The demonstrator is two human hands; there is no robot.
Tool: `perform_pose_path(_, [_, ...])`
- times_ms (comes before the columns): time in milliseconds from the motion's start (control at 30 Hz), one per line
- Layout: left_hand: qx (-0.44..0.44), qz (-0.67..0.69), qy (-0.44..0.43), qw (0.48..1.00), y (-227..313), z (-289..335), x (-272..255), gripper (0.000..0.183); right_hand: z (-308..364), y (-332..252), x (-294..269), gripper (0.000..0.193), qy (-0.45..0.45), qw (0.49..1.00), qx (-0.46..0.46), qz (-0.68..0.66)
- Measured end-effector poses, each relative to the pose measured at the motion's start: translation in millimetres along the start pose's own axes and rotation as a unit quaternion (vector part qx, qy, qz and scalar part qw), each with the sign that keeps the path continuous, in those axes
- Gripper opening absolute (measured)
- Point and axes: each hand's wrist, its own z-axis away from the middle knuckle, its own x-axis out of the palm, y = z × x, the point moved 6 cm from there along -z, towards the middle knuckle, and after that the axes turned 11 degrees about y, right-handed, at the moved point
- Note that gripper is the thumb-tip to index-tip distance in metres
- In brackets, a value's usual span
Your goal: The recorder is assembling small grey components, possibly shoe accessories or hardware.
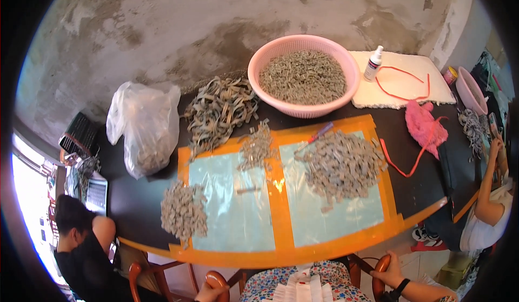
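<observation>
The person's left hand (207,293) rests at the left armrest (217,279) (whether it grips, one cannot tell), while the right hand (391,274) grasps the right armrest (380,267), both just off the near edge of the counter (138,210). A large pile (343,167) of grey pieces lies on the mat (232,223), toward the counter's right; a smaller pile (184,211) overlaps the mat's left edge. A pink basin (304,107) of pieces stands by the counter's far edge.

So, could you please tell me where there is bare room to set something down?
The lower half of the left blue sheet, right of the leftmost heap, looks bare; so does the dark tabletop below the plastic bag. The back, with strips and basin, is crowded.
</observation>
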Motion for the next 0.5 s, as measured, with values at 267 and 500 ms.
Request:
perform_pose_path(267, [-0.142, 0.017, 0.066, 0.988, 13.2, 14.5, 9.3, 0.022, 6.6, -8.8, 4.3, 0.067, 0.021, 0.997, 0.072, -0.008])
perform_pose_path(500, [-0.08, -0.01, 0.045, 0.996, 34.3, 3.2, 15.5, 0.022, -56.3, -8.8, 23.6, 0.083, -0.123, 0.99, 0.032, -0.06])
